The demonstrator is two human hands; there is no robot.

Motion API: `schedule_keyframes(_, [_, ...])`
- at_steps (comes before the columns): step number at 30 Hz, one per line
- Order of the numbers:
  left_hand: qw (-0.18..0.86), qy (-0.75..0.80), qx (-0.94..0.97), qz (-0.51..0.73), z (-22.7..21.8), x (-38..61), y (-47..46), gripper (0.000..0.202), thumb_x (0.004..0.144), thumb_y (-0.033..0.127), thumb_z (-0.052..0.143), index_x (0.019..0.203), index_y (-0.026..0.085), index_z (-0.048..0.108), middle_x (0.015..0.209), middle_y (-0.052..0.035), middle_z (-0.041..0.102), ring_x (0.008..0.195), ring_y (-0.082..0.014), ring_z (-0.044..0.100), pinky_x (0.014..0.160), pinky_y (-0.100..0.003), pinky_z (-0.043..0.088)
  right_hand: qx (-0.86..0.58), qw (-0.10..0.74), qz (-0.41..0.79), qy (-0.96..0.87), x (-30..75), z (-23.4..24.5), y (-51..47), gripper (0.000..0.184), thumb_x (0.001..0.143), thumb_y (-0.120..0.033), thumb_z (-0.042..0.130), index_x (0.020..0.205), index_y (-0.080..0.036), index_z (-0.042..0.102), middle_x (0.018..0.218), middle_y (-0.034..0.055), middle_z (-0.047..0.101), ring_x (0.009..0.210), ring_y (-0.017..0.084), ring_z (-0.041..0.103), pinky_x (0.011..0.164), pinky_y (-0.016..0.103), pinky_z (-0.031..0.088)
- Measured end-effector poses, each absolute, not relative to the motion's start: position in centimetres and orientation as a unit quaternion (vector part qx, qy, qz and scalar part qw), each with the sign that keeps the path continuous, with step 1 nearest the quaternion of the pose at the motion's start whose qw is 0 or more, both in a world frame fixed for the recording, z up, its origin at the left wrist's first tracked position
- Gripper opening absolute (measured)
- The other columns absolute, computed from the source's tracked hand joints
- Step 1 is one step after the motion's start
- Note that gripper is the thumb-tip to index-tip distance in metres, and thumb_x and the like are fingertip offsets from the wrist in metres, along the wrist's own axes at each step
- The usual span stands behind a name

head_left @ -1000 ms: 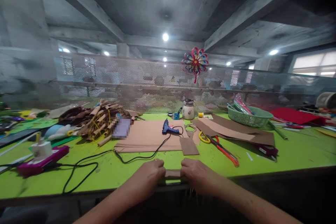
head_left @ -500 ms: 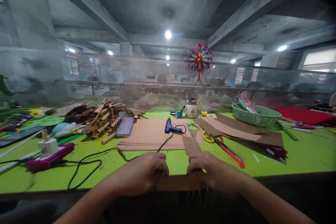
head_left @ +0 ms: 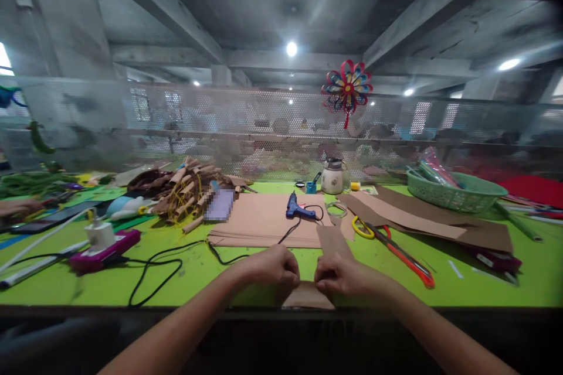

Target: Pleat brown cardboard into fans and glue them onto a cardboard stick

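At the table's front edge, a small piece of brown kraft card (head_left: 308, 296) bends between my two hands. My left hand (head_left: 277, 266) is closed, its curled fingers at the card's left end. On the other end, my right hand (head_left: 341, 274) is closed too, fingertips pinching the card; both thumbs are largely hidden. A brown card strip (head_left: 333, 239) lies flat just beyond my right knuckles. Farther back, a blue hot glue gun (head_left: 299, 210) rests on a stack of brown card sheets (head_left: 253, 220).
Scissors (head_left: 396, 246) with yellow and orange handles lie to the right, below long card strips (head_left: 409, 217) and a green basket (head_left: 457, 190). A purple power strip (head_left: 105, 252) and black cable (head_left: 176, 261) are on the left. Rolled paper tubes (head_left: 187, 187) pile behind.
Both hands have moved slightly farther onto the table with the card, which now looks bent and narrower between them. The camera view has shifted a little to the left.
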State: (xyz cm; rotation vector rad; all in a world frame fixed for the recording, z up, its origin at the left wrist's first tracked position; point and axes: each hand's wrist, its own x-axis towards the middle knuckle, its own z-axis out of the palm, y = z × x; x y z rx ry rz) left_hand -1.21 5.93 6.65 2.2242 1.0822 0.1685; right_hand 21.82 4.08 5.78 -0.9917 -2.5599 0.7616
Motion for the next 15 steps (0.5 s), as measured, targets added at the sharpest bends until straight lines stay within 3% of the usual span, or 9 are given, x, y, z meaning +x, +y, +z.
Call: schedule_keyframes(15, [0.331,0.405,0.849,0.080,6.7,-1.1,5.8,0.023,0.070,0.024,0.057,0.084,0.014,0.072,0.068,0.0006,0.064,0.061,-0.0109,0.051,0.052,-0.018,0.036,-0.346,0.147,0.253,-0.891,20.2,6.1,4.0,0.014,0.082,-0.021,0.053,0.078,-0.014,0.065,0.075,0.0026,0.062,0.072,0.013,0.053,0.061,0.021,0.039])
